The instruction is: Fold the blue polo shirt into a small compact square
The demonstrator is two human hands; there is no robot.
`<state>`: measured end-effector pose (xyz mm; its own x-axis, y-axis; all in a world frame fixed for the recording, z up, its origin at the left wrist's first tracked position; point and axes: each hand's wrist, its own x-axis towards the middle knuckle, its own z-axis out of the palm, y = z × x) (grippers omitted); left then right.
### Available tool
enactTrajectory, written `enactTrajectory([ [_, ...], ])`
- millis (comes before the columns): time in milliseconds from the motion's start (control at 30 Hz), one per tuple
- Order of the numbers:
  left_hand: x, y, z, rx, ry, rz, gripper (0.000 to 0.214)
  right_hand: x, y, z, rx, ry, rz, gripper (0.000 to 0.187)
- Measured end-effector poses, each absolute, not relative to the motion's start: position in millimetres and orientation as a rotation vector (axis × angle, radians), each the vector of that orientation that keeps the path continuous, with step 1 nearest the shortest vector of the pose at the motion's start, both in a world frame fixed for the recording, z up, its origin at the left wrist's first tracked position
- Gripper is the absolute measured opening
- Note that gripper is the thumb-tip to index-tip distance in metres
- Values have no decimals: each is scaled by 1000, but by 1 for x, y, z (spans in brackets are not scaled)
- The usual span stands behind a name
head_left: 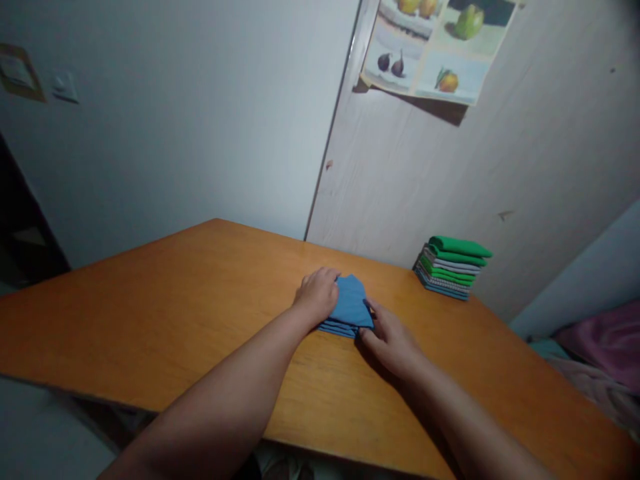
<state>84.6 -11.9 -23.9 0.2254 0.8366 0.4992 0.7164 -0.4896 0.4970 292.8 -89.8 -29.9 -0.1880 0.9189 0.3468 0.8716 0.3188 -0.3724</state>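
A folded blue cloth (351,301) lies on the wooden table in front of me, its layers showing along the near edge. My left hand (318,293) is closed over the cloth's left side, pressing it, with the fingertips curled near its far edge. At the right edge, my right hand (390,337) grips the cloth, thumb at the near corner and fingers along the side. The undersides of the fingers are hidden.
On the table (165,300), toward the back right edge, stands a stack of folded cloths (453,267) in green, grey and blue. Behind the table are a wall and a panel with a fruit poster (425,60). Purple fabric (605,340) lies beyond the right edge.
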Motion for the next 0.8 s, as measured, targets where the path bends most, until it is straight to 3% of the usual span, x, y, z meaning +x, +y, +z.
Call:
enactTrajectory([
  [200, 87, -28, -25, 2521, 1463, 462, 65, 263, -96, -17, -1963, -2028, -208, 60],
  [500, 86, -26, -26, 2407, 1454, 372, 73, 277, -95, -32, -1932, -2249, -314, 53],
  [633, 86, -23, -30, 2367, 1424, 467, 70, 294, -93, -35, -1795, -2224, -121, 53],
  [800, 87, -21, -32, 2328, 1403, 516, 71, 318, -80, -26, -1539, -1926, 481, 48],
])
